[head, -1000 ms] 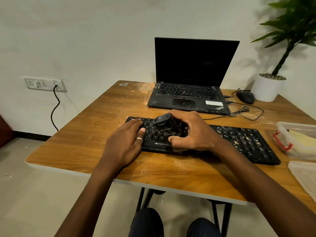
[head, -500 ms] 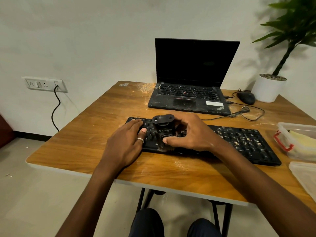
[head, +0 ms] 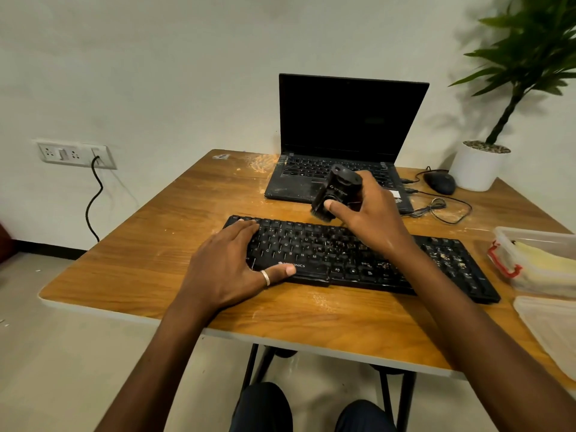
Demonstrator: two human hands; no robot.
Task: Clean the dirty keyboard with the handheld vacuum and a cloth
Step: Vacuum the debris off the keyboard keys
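Two hands are at a black keyboard (head: 314,244) that lies across the front of the wooden counter (head: 149,244), long side toward the person. The keyboard is flat and full-width, with white lettering on the keys and a white brand name on its front edge. Pale crumbs (head: 445,255) speckle the keys at its right end and in the middle, while the left keys look darker and cleaner.

The left hand (head: 230,263) rests flat on the keyboard's left end, its fingers (head: 246,227) straight over the keys. Its thumb, which wears a ring (head: 265,277), lies along the front edge.

The right hand (head: 371,210) grips a small black vacuum (head: 338,188), fingers curled round its body and thumb pressed on its front face. The vacuum is tilted, with its brush (head: 321,213) pointing down and left. It hangs clear of the keys, over the strip of counter between the keyboard and an open laptop (head: 343,120) with a dark screen.

A mouse (head: 441,183) and a white plant pot (head: 478,168) stand at the far right corner. A clear box (head: 536,244) with something pale yellow inside sits right of the keyboard, with a lid (head: 551,325) just in front of it.
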